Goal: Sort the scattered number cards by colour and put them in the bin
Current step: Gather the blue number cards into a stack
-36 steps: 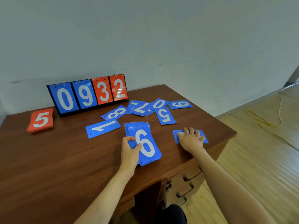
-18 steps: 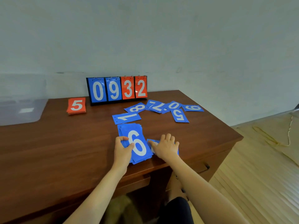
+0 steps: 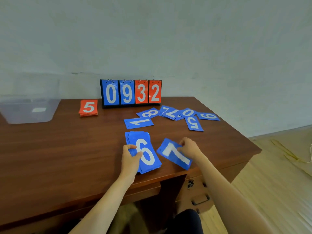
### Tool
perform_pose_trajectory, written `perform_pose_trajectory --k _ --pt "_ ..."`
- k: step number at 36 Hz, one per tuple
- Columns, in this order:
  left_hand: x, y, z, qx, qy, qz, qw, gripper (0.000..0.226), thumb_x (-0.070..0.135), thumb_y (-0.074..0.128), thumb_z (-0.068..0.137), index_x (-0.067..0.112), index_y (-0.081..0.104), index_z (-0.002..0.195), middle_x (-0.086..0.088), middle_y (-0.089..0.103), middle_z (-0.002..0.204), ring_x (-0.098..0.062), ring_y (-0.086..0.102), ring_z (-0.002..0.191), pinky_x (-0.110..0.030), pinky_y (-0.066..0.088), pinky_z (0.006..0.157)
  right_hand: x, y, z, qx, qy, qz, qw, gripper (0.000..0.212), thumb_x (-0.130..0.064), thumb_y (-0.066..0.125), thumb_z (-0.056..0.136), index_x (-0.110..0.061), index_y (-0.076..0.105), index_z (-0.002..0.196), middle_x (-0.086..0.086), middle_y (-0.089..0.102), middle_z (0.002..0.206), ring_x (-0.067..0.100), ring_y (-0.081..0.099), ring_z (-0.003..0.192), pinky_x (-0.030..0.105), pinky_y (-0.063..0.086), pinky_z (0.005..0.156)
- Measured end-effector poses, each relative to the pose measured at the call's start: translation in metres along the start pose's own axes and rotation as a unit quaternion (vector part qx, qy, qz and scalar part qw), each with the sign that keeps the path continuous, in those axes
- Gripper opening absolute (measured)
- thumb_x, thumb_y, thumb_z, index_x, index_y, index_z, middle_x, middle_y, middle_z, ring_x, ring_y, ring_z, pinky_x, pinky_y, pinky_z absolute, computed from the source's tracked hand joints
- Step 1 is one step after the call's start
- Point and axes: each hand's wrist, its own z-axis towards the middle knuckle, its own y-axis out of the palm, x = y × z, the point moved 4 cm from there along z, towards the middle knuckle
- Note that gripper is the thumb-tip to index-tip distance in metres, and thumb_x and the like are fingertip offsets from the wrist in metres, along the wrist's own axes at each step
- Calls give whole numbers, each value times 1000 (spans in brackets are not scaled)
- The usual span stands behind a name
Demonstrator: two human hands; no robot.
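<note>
A stack of blue number cards (image 3: 146,154) with a 6 on top lies near the desk's front edge. My left hand (image 3: 130,157) grips its left side, thumb on top. To its right, my right hand (image 3: 190,147) pinches a blue 7 card (image 3: 173,156) at its far edge, lifted just off the wood. Several loose blue cards lie scattered beyond: a 1 (image 3: 138,123), an 8 (image 3: 149,113), a 7 (image 3: 170,112), a 0 (image 3: 188,113), a 5 (image 3: 194,123) and a 9 (image 3: 209,116). A pile of red cards (image 3: 88,107) showing a 5 lies at the back. The clear plastic bin (image 3: 30,107) stands at the far left.
A flip scoreboard (image 3: 130,93) reading 0932 stands against the wall. The brown desk (image 3: 67,157) ends close on the right, with drawers (image 3: 200,198) under its front right. Bare wood spans the desk's left half. A cable (image 3: 287,149) lies on the floor.
My right hand slid the flat card leftward toward the stack, then picked it up, so the 7 now shows. The left hand stayed on the stack. The view panned left, revealing the bin.
</note>
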Motion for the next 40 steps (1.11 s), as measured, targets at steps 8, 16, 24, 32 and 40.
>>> perform_pose_trajectory --k 8,16,24,32,40 --pt "0 22 5 -9 8 -12 1000 18 6 58 91 14 46 103 0 50 113 -7 57 87 -18 51 52 -6 0 -4 63 16 404 913 9 -23 55 95 -14 55 94 3 62 99 16 56 87 25 42 65" --pt "8 68 15 -53 -3 -62 997 22 14 64 89 16 46 101 2 56 104 -12 64 83 -27 54 58 -5 20 6 60 -9 350 935 25 -33 69 84 -13 55 76 2 62 82 13 55 76 26 41 62" --pt "9 115 47 -76 -4 -13 997 23 7 60 91 24 45 92 3 52 110 -16 64 88 -31 56 60 21 -29 65 135 -38 207 968 27 -24 48 98 -13 60 119 -1 60 118 16 54 112 23 40 86" --pt "10 141 80 -67 0 13 998 20 8 59 91 19 45 102 8 50 105 -8 60 83 -17 51 51 58 -58 168 120 32 -4 992 45 -32 38 100 -6 43 137 19 48 135 33 43 125 38 32 104" --pt "3 145 92 -57 -12 26 998 20 9 59 91 18 46 103 9 49 106 -7 60 84 -18 53 51 58 -36 199 109 104 -99 984 62 -45 31 99 -7 19 147 19 24 150 34 21 138 44 21 113"
